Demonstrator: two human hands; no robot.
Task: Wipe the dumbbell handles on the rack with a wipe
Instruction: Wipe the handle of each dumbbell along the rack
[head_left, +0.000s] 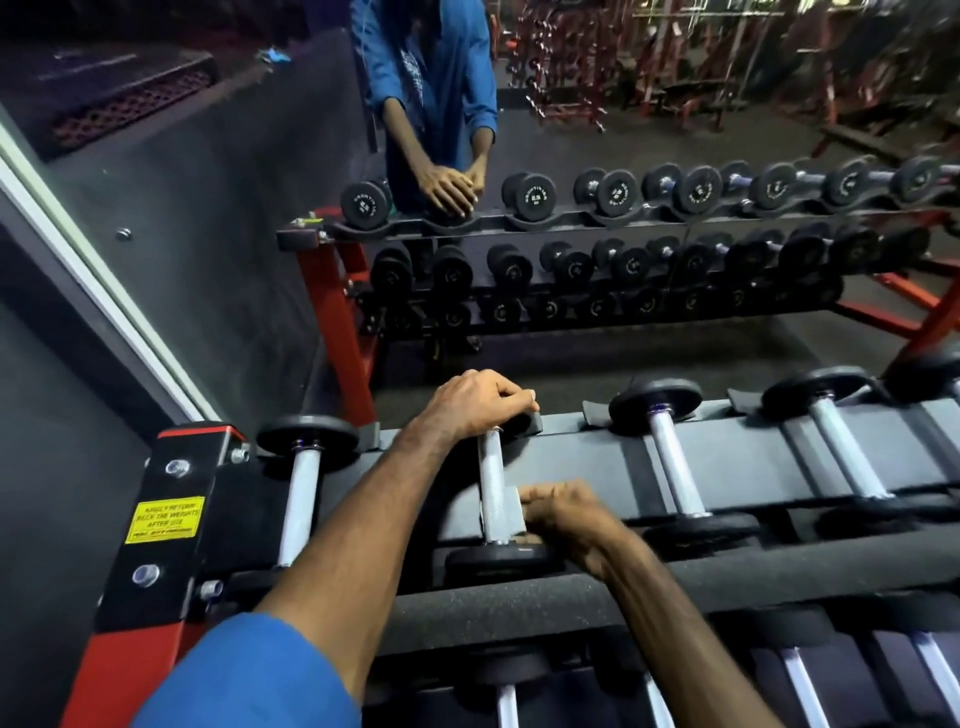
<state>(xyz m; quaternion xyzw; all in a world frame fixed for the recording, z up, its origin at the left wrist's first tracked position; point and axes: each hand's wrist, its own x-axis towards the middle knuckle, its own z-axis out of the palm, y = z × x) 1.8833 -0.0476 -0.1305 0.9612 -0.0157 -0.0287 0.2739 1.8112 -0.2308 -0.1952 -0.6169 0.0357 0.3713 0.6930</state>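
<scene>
Dumbbell rack (582, 457) facing a mirror (218, 171); a yellow label (163, 520) sits left of my grip, and neighbouring dumbbells (675, 457) flank it on both sides. My left hand (475, 402) curls over the far end of the dumbbell handle (491, 470). My right hand (563, 512) pinches a grey wipe (508, 509) against the silver, knurled handle's near end.

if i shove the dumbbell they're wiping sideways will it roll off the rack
Probably not. The dumbbell has round end plates, so it could roll on a flat surface, but here each end appears to sit in a cradle on the rack. The left hand also grips its far end. It likely feels heavy for its size.
</scene>
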